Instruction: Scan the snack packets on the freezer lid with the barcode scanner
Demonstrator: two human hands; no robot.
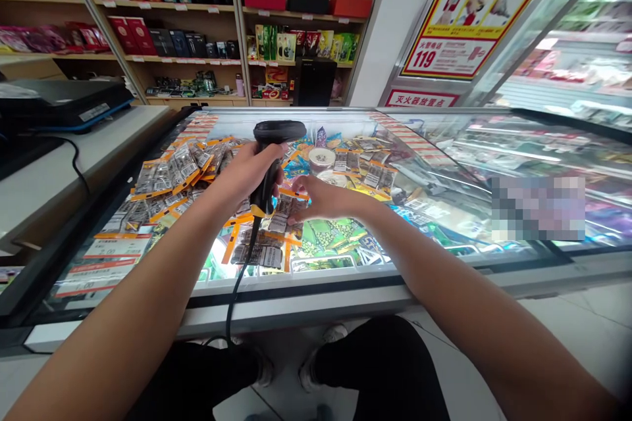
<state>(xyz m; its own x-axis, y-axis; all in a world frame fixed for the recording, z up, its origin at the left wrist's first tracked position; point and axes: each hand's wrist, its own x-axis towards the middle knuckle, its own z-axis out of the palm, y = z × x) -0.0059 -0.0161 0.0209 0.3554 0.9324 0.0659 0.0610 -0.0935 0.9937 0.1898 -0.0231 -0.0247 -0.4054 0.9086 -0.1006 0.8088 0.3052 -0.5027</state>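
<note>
Clearly, my left hand (259,163) is wrapped around the handle of the black scanner (261,193), which I hold above the glass top of the freezer (316,309). Its cable (231,306) hangs over the front edge. My right hand (323,200) is curved, thumb apart, at an orange-edged packet (282,214) near the scanner; whether I pinch it, I cannot tell. Leftward lies a heap of similar packets (172,171).

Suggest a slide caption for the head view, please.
Left hand gripping a barcode scanner, right hand at an orange-edged packet, over a glass-topped freezer.
</note>
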